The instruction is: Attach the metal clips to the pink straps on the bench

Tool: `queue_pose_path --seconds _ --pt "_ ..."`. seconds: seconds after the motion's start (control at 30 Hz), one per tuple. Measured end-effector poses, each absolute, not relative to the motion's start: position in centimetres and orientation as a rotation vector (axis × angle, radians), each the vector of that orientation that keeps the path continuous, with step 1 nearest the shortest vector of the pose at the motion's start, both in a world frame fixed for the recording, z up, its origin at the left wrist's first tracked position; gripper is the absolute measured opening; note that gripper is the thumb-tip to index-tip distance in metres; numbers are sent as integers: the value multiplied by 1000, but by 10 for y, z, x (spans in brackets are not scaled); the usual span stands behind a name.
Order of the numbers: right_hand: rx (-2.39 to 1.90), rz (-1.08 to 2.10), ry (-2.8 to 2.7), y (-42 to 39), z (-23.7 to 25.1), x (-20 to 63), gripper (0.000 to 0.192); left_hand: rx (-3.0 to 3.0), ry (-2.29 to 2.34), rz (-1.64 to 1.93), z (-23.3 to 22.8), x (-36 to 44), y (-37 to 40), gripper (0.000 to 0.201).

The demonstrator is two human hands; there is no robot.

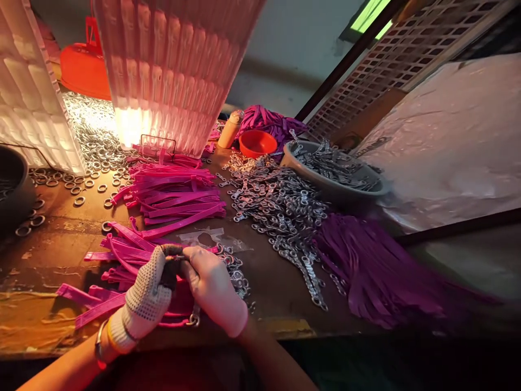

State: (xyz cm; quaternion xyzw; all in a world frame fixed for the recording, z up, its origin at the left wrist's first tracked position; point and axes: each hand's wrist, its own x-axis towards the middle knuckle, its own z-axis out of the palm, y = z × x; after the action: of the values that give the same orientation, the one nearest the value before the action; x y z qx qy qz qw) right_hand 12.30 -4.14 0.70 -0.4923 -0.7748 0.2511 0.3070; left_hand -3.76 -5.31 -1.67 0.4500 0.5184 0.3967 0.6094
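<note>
My left hand (148, 296) wears a white dotted knit glove with dark coverings on its fingertips. My right hand (214, 288) has on a smooth pale glove. Both hands are closed, and their fingertips meet over the front of the bench; whatever small piece is pinched there is hidden by the fingers. Beneath and left of them lie bright pink straps (122, 241). Close to the right wrist, a metal clasp (194, 316) sits at a strap's end. More metal clasps (238, 274) lie just right of the right hand, beside a clear plastic bag (211, 237).
A heap of metal clasps (277, 201) covers the centre right, beside a grey basin (337, 176) of similar pieces. Purple straps (366, 266) spread at right. Behind stand a red bowl (258, 143) and translucent panels (163, 70). Metal rings (101, 160) and a dark bowl (16, 190) are left.
</note>
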Motion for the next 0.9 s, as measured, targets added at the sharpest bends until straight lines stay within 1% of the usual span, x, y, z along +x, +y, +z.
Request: queue_pose_path --seconds 0.07,0.1,0.13,0.27,0.37,0.4,0.43,0.5,0.57,0.6,0.67,0.73,0.83,0.9 --pt "-1308 567 -2197 -44 7 132 11 1282 1297 952 -18 -45 -53 27" --pt "-1298 542 -2275 -45 9 136 10 1372 1319 933 -19 -50 -52 20" --pt "-1282 526 -2347 -46 10 139 8 1417 1311 895 -19 -54 -52 18" --pt "-1245 406 -2477 -54 15 139 8 1287 1163 778 -18 -61 -55 17" --pt "-1297 257 -2386 -62 12 128 15 973 930 781 -21 -55 -58 31" --pt "-1323 252 -2332 -64 11 123 17 869 855 805 -22 -53 -58 34" --pt "-1349 306 -2270 -65 10 120 19 787 804 827 -22 -51 -57 35" --pt "-1397 566 -2140 -64 10 114 21 759 817 824 -21 -51 -51 33" --pt "-1427 851 -2036 -59 12 114 25 1003 971 791 -15 -55 -38 28" --pt "-1442 921 -1999 -56 13 115 26 1169 1057 790 -11 -60 -29 24" --pt "-1465 909 -1929 -50 15 119 26 1505 1257 807 -4 -72 -7 13" --pt "-1459 868 -1835 -47 16 123 24 1783 1471 722 -1 -86 15 3" --pt "-1410 923 -1774 -48 12 123 24 2057 1655 418 -4 -98 37 13" --pt "-1380 930 -1786 -53 9 122 24 2091 1637 332 -8 -99 43 14"
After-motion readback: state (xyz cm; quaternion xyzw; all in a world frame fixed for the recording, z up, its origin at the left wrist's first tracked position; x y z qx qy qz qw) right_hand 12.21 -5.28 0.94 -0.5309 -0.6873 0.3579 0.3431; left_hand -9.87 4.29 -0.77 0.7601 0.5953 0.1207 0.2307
